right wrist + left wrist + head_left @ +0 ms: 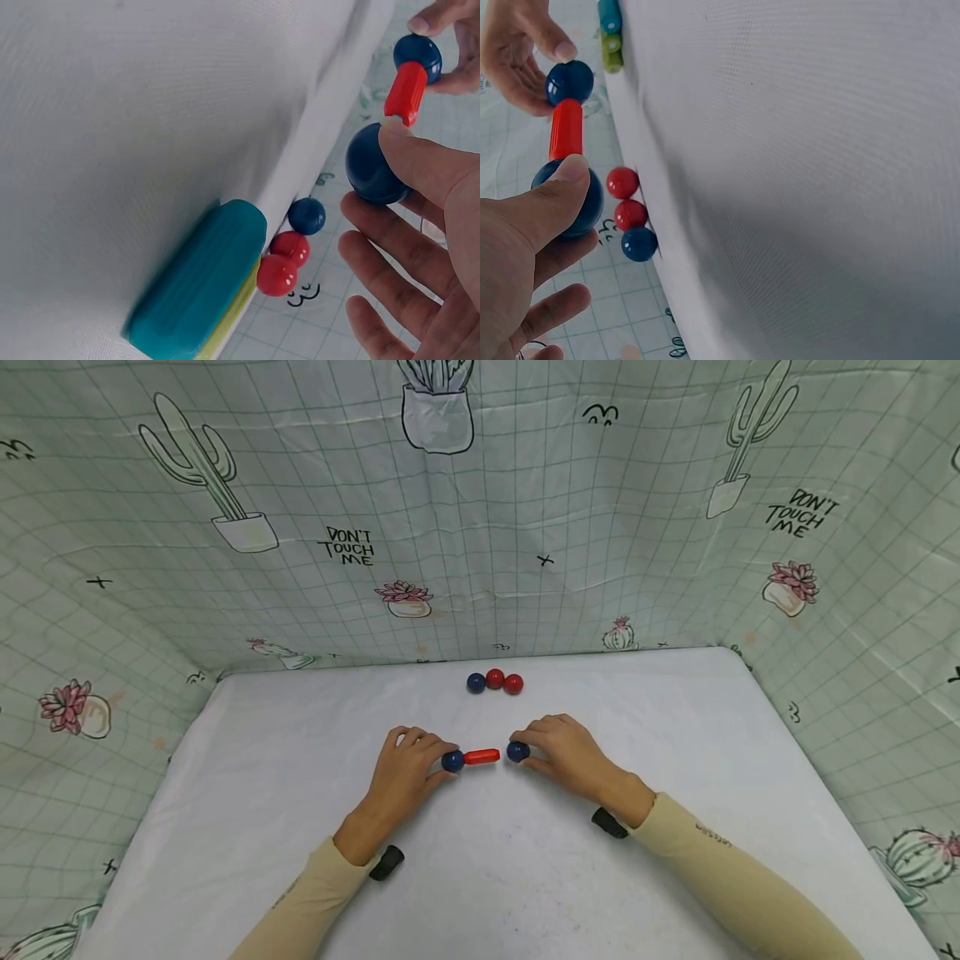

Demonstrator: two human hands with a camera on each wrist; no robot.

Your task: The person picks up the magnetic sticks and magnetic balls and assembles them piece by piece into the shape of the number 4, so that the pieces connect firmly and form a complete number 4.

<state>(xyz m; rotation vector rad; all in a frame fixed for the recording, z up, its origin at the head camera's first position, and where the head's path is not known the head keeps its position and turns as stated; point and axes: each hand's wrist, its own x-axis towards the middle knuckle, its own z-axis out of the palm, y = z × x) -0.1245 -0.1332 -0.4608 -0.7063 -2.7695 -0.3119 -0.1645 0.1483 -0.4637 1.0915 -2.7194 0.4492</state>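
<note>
Between thumb and fingers, my left hand point(408, 772) pinches a dark blue ball point(453, 761). A short red rod point(482, 757) sticks out of that ball toward the right. My right hand point(573, 756) pinches a second dark blue ball point(518, 752). In the head view a small gap separates this ball from the rod's free end. The right wrist view shows the rod's tip point(405, 116) close to the right-hand ball point(371, 166), with my right thumb partly covering the ball. My other right fingers are spread loosely below it.
Farther back on the white table point(300, 735), a blue ball point(476, 683) and two red balls point(495, 678) sit side by side. A teal rod point(199, 277) lies beside a yellow-green rod point(232, 311) on the table. A patterned cloth point(480, 527) hangs behind.
</note>
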